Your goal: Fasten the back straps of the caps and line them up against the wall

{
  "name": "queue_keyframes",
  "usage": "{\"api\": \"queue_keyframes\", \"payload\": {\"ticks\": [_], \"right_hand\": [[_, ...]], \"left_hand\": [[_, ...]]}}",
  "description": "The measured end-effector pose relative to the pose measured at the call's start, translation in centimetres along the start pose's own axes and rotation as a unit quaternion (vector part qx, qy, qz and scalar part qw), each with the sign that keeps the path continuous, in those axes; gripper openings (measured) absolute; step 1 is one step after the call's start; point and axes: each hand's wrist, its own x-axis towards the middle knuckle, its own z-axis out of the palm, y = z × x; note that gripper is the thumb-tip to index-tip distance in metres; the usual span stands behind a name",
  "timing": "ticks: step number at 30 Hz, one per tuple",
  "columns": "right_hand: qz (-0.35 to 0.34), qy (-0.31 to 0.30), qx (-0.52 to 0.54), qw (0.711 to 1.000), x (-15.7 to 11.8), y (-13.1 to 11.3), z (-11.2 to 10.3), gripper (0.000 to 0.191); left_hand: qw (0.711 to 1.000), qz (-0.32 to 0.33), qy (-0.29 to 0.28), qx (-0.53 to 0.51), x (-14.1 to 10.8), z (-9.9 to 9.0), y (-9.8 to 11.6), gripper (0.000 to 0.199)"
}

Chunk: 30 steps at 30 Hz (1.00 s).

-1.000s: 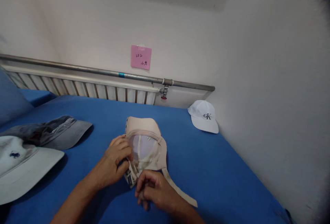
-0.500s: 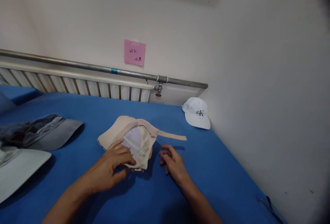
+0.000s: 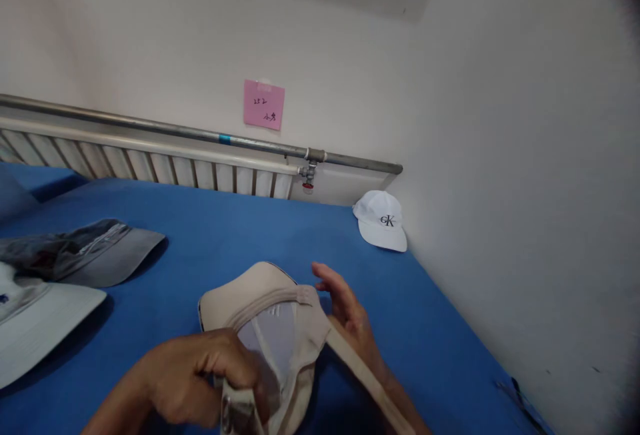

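Note:
A beige baseball cap [image 3: 250, 291] lies upturned in front of me, its pale lavender lining showing and its brim toward the far left. My left hand [image 3: 205, 375] is closed on the cap's near back edge, beside a metal buckle [image 3: 240, 415]. On the cap's right side, my right hand [image 3: 350, 315] has its fingers extended and apart, behind the loose strap [image 3: 360, 368]. The strap runs down across my right wrist. Whether the right fingers touch the cap is hard to make out.
Left of me lie a grey cap [image 3: 120, 255] and a pale cap [image 3: 50, 321]. A white cap [image 3: 383, 221] with black letters sits at the blue table's [image 3: 240, 228] far right corner. A pipe [image 3: 175, 131] and radiator [image 3: 150, 168] run along the wall.
The beige cap has come nearer to me and turned, its strap now pointing toward me. My left hand has closed on its back edge; my right hand has moved up beside it.

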Motion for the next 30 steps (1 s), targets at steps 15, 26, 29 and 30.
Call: {"api": "queue_keyframes", "payload": {"ticks": [15, 26, 29, 30], "right_hand": [[0.307, -0.153, 0.193, 0.919, -0.6, -3.1, 2.5, 0.032], [0.344, 0.032, 0.326, 0.88, 0.2, -0.9, 2.9, 0.015], [0.323, 0.107, 0.38, 0.86, 1.0, -1.0, 1.7, 0.017], [0.319, 0.127, 0.402, 0.849, 1.3, -1.0, 1.3, 0.019]], "left_hand": [[0.967, -0.113, 0.154, -0.17, -2.8, -2.2, -2.1, 0.02], [0.943, -0.173, 0.235, -0.157, -1.3, -1.7, -1.3, 0.023], [0.929, -0.207, 0.268, -0.151, -0.7, -1.6, -1.4, 0.019], [0.924, -0.216, 0.277, -0.148, -0.5, -1.6, -1.6, 0.018]]}}
